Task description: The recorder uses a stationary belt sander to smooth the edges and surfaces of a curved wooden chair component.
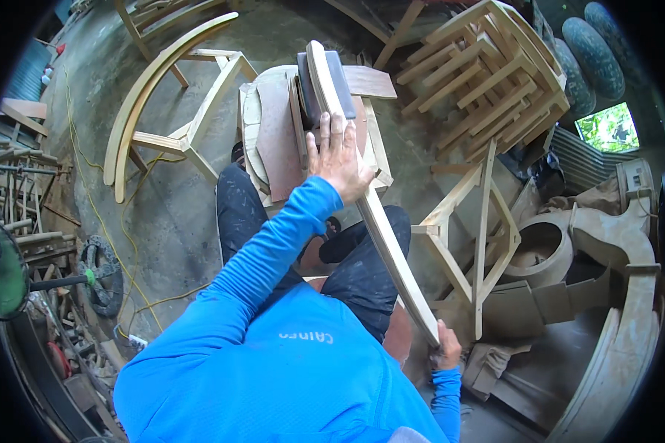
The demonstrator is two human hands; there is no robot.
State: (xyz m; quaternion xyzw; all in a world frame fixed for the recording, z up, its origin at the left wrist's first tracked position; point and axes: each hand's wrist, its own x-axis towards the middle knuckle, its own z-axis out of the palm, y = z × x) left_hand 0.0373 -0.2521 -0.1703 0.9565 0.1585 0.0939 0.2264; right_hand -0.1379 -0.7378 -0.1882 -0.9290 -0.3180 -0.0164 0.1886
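Observation:
A long, slightly curved wooden strip [400,255] runs from the work stand down to my right side. Its far end lies over a dark grey, flat-faced block [337,77], perhaps a sanding surface. My left hand [338,161] presses flat on the strip just below that block, fingers stretched out. At the near end, beside my hip, my right hand [446,348] is closed around the strip; part of its fingers is hidden. Under the block stands a low wooden stand [277,166] with a board top, between my knees.
Left is a wooden frame [199,125] with curved pieces [144,96] against it. Another frame [443,229] stands right, below a stack of wooden frames [488,74]. A yellow cord [129,255] crosses the floor near a wheel [100,275]. Machinery [606,236] occupies the far right.

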